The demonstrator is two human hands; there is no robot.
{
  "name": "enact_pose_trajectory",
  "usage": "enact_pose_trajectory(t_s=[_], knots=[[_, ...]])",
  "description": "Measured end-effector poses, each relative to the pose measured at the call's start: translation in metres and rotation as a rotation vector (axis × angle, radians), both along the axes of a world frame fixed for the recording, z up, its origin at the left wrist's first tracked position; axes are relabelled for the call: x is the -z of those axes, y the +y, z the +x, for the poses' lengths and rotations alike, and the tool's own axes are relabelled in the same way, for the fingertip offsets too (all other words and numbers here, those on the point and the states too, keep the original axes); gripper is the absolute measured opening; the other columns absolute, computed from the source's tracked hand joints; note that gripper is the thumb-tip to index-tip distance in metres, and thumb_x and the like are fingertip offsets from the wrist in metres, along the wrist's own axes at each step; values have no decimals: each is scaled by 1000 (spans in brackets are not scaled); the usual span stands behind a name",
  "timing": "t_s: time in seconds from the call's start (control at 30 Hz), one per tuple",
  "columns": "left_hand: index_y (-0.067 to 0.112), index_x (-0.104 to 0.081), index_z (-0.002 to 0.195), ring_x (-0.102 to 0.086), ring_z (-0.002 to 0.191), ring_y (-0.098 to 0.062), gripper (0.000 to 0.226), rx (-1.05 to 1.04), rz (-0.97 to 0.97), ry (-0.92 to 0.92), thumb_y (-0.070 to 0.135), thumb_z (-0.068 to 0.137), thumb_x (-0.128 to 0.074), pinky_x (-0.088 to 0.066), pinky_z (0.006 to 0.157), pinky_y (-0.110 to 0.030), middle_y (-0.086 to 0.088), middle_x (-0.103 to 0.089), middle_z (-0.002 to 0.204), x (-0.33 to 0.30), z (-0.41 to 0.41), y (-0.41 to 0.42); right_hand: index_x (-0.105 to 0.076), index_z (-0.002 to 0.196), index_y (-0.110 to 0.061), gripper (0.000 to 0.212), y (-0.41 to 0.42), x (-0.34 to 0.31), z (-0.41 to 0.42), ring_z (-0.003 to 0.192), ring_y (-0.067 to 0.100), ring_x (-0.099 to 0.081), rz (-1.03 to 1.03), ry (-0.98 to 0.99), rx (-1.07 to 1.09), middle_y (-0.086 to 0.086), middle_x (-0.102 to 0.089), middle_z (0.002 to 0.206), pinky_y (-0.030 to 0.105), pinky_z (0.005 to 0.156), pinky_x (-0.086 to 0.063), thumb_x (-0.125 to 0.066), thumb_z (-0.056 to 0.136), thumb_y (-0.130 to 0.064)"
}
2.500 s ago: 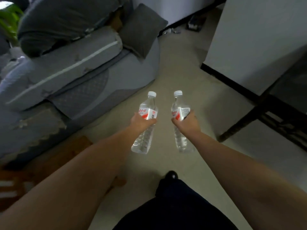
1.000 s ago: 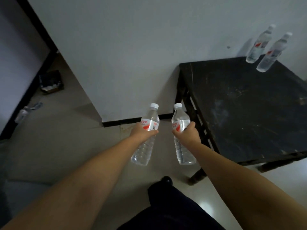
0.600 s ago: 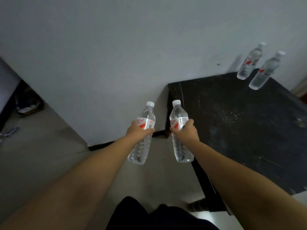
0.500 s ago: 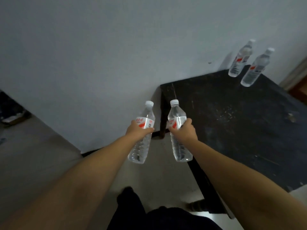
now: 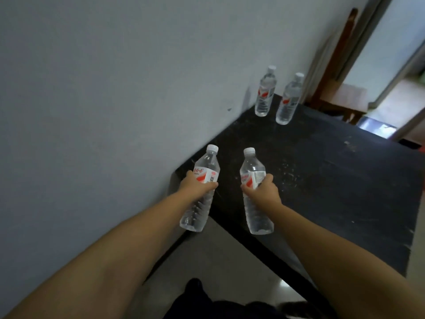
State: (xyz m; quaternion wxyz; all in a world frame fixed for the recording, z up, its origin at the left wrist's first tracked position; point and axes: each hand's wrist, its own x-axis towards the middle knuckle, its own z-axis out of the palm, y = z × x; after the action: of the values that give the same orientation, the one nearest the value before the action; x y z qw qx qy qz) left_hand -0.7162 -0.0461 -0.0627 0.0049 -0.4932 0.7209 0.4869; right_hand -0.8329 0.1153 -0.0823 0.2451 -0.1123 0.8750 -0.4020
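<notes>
Two water bottles (image 5: 195,212) held, at table (image 5: 333,180) edge

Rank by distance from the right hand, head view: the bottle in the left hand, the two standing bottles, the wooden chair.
1. Bottle in the left hand, beside the right hand.
2. Standing bottles, far corner of the table; too close to separate.
3. Wooden chair, beyond the table.

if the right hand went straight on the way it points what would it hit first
Probably the white wall: the right hand, gripping a bottle, points forward-left over the black table's corner; the two standing bottles sit off right. Depth unclear.
</notes>
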Motion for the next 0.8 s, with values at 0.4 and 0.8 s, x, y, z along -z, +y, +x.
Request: enact_pose_trajectory(t_s=[0.4, 0.8], knots=[[15, -26, 144, -49, 124, -29, 88, 360, 68, -24, 38, 75, -77, -44, 99, -41, -10, -45, 138, 3, -153, 0, -36, 127, -11, 65, 33, -3, -78, 100, 23, -59, 3, -6, 411, 8, -57, 117, 32, 76, -49, -75, 80, -36], [18, -39, 132, -52, 123, -25, 68, 499, 113, 120, 30, 77, -77, -43, 95, -35, -5, -53, 133, 5, -362, 45, -37, 128, -15, 63, 66, -8, -249, 102, 18, -58, -155, 65, 598, 4, -58, 115, 30, 83, -46, -76, 80, -28]])
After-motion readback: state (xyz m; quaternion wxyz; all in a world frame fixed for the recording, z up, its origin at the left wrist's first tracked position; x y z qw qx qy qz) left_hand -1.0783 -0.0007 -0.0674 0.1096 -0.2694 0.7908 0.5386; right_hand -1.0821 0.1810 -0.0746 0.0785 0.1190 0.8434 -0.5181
